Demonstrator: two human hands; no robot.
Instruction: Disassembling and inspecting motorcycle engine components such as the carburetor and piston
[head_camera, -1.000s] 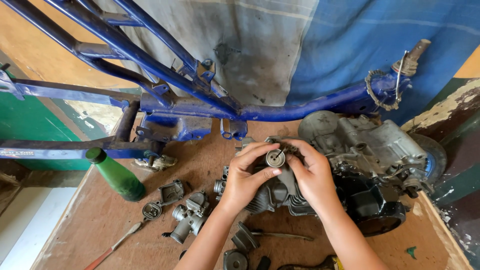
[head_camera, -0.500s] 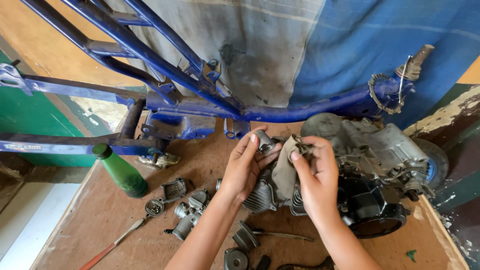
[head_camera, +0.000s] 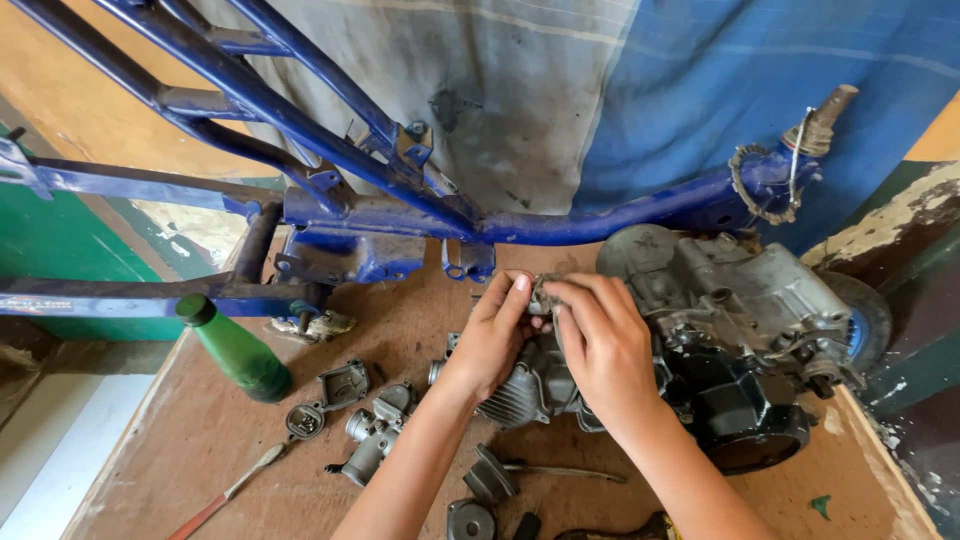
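Grimy small metal part (head_camera: 545, 293), mostly hidden, sits pinched between left hand (head_camera: 497, 338) and right hand (head_camera: 600, 345) above the engine (head_camera: 740, 330).

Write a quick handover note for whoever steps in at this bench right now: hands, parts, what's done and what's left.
Left hand and right hand: both pinch a small grimy part between the fingertips, held just above the finned cylinder.
Engine lies on the wooden board under the blue frame.
Done: carburetor, round caps and other small pieces are off and spread on the board, beside a green bottle and a screwdriver.
Left: the small part is not yet set down; the loose pieces remain unfitted.
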